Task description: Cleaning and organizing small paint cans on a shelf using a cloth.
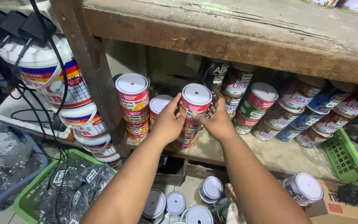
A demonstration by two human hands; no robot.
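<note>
Both hands, left (168, 122) and right (217, 120), have their fingers gripping the top can (195, 101) of a stack on the shelf (270, 153).

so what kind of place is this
Probably a paint or hardware shop's stock shelf: both hands hold the top can of a stack, beside rows of small cans and large paint buckets.

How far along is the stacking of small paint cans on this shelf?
Done: a full stack of red-labelled cans stands by the wooden post. In hand: the left hand and right hand both grip the top can of a second stack. Left: loose cans sit on the floor below, one on a cardboard box.
</note>
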